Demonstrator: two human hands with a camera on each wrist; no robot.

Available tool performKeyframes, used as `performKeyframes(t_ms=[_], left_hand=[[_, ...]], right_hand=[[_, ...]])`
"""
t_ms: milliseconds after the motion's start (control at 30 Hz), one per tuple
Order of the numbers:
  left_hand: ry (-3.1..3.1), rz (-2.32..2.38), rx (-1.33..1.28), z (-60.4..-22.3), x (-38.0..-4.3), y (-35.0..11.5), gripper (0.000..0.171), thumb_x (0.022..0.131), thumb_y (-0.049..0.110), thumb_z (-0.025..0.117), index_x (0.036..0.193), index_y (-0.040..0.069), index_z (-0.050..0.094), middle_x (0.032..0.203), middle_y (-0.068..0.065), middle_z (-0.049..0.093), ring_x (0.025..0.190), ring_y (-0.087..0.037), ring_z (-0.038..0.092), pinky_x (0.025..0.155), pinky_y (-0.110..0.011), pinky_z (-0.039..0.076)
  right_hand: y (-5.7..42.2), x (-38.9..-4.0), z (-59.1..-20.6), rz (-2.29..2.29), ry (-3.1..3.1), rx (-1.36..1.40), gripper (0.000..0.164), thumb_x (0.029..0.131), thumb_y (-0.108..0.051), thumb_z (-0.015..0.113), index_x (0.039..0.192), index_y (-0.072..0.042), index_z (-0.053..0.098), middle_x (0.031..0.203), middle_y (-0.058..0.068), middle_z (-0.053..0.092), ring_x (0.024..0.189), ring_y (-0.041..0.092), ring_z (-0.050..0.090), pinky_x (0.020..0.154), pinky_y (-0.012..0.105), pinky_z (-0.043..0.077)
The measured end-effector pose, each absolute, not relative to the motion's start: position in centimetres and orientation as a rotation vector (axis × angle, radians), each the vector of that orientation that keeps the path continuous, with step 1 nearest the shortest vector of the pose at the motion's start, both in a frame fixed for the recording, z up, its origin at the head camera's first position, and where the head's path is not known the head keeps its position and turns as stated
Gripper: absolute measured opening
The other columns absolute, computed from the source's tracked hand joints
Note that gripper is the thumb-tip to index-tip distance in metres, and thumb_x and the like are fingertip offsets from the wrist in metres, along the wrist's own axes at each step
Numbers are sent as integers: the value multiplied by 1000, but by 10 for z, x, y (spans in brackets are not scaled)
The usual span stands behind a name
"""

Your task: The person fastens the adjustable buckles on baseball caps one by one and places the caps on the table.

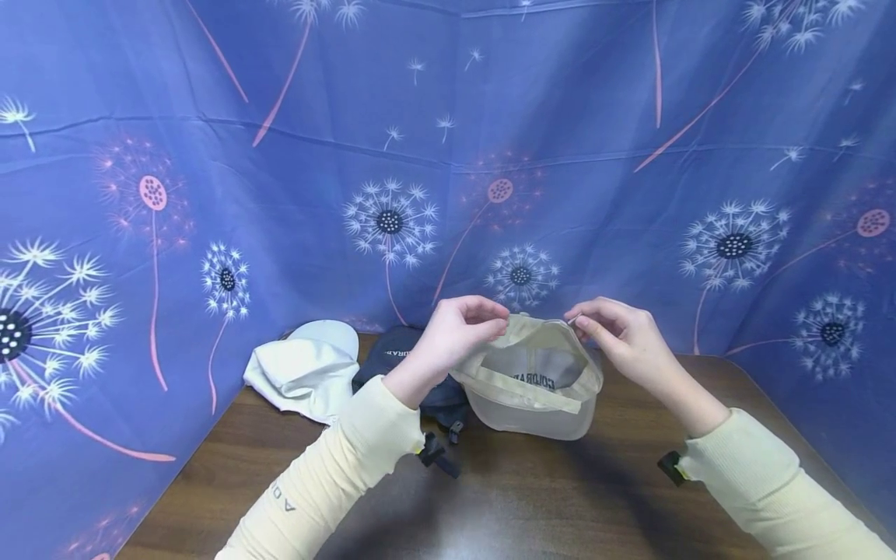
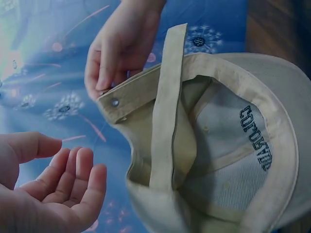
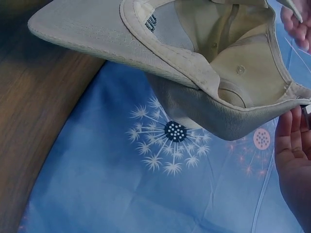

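Blue cloth printed with dandelions point(image 1: 458, 101) hangs behind and around a dark wood-grain desk point(image 1: 518, 505). On the desk's left part lie a white baseball cap point(image 1: 301, 377) and, right beside it, a navy cap point(image 1: 395, 348) partly hidden behind the left forearm; neither is touched by a fingertip.

Work is centred on a beige baseball cap point(image 1: 535, 362), which appears held up over the desk to the right of the navy one, its hollow facing the person and its brim lowermost. The right grip point(image 1: 619, 342) pinches the rear corner of its back opening, next to a small metal snap point(image 2: 115, 102). The left grip point(image 2: 60, 187) holds nothing: its fingers are loosely bent, near the cap but apart from it in the wrist view.

As for progress, the back strap point(image 2: 167, 107) stands loose with one end free, so the closure is undone; joining strap and snapped corner would be what remains, if fastening is intended.
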State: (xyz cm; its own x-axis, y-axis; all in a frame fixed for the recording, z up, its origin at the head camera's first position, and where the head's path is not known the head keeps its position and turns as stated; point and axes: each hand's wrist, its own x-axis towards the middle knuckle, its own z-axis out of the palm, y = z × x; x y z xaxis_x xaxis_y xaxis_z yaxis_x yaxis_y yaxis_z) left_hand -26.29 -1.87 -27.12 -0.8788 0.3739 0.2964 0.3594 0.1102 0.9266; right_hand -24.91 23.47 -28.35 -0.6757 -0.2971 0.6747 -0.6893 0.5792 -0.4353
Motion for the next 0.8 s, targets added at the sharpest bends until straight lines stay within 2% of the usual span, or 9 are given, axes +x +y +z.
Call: performKeyframes(t_ms=[100, 367, 633, 800], left_hand=[[2365, 1914, 801, -270, -267, -8, 19, 80, 12, 64, 96, 4, 65, 93, -5, 67, 82, -12, 63, 71, -28, 52], [2541, 1801, 857, -271, -274, 9, 14, 79, 17, 66, 94, 17, 67, 89, 7, 67, 81, -2, 61, 73, -20, 48], [2724, 1634, 1017, -274, -277, 22, 18, 79, 16, 67, 97, 15, 67, 89, 5, 67, 76, 0, 60, 68, -14, 47], [2903, 1500, 1113, -280, -279, 26, 15, 79, 18, 67, 94, 18, 67, 90, 8, 66, 77, -1, 58, 68, -12, 45]], right_hand=[[234, -250, -284, 949, -2266, 789, 13, 87, -10, 55, 95, -16, 64, 79, -8, 62, 64, 8, 60, 57, 19, 49], [234, -252, -283, 939, -2291, 783, 13, 88, -12, 55, 97, -16, 64, 81, -7, 63, 65, 9, 61, 58, 20, 49], [233, -253, -281, 944, -2325, 757, 13, 89, -14, 54, 97, -15, 64, 79, -5, 63, 66, 8, 60, 57, 20, 48], [232, -253, -281, 951, -2349, 744, 13, 89, -16, 54, 98, -17, 64, 78, -4, 64, 66, 8, 61, 56, 19, 47]])
